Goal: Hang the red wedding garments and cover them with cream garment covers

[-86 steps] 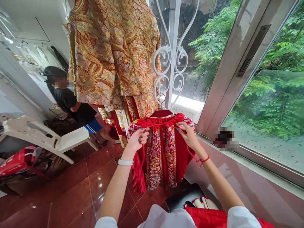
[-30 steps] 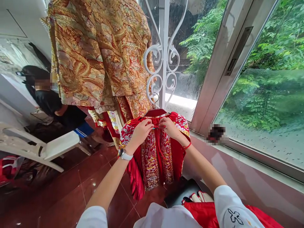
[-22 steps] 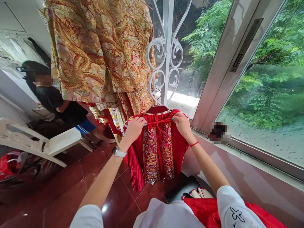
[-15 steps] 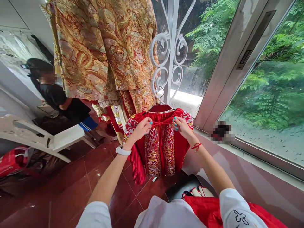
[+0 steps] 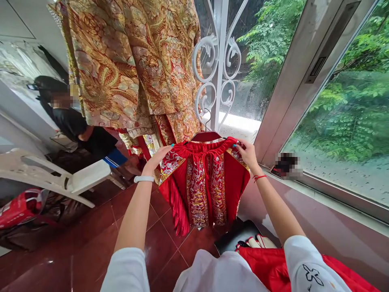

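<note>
A red embroidered skirt (image 5: 197,186) with a gathered drawstring waist hangs before me on a dark hanger (image 5: 206,136). Its red drawstring (image 5: 208,158) is tied at the middle of the waist, the ends hanging down. My left hand (image 5: 158,157) is closed on the skirt's upper left corner, its thumb near the waist and the other fingers mostly hidden. At the upper right corner, my right hand (image 5: 247,155) pinches the embroidered edge, thumb in front. Between the hands the skirt's front is spread wide, with two embroidered panels showing.
Gold embroidered garments (image 5: 121,65) hang at upper left, close behind the skirt. White scrollwork metal (image 5: 217,73) stands by the window (image 5: 340,113). Below right, a black seat (image 5: 231,235) holds red cloth (image 5: 267,263). A person (image 5: 82,121) stands left, behind a white chair (image 5: 88,178).
Both hands have left the drawstring at the waist and moved outward to the skirt's upper corners. The drawstring ends, pulled sideways before, now hang down.
</note>
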Motion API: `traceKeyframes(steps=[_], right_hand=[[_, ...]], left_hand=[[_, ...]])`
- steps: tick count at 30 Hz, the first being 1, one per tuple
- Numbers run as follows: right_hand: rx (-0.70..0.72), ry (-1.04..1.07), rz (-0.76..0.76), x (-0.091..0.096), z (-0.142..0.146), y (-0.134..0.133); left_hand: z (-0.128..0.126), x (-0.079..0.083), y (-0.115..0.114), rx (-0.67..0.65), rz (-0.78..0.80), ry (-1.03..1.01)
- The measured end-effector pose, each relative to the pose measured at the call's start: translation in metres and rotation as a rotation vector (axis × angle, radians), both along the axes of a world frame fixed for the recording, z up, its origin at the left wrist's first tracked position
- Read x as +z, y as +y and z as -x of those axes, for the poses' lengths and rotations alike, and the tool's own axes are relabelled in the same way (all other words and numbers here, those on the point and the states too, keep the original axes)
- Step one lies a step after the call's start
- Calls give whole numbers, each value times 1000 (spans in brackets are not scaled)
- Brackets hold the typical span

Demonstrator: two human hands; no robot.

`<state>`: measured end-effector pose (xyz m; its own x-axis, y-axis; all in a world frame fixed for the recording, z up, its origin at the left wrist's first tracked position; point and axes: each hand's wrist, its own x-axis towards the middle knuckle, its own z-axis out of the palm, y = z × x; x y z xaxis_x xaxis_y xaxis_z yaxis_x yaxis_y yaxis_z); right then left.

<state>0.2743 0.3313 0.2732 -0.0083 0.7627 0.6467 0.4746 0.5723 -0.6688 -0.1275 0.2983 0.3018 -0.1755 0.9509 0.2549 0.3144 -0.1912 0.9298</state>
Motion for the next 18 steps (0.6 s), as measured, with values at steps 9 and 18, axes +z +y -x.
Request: traceKeyframes(steps=[9,18], right_hand=[[426,0,573,26,-29,47],[130,7,122,-15,-29,11]], left_hand=[[-16,-16,-14,339,-471,191],[-23,-43,-18,243,-274,83]])
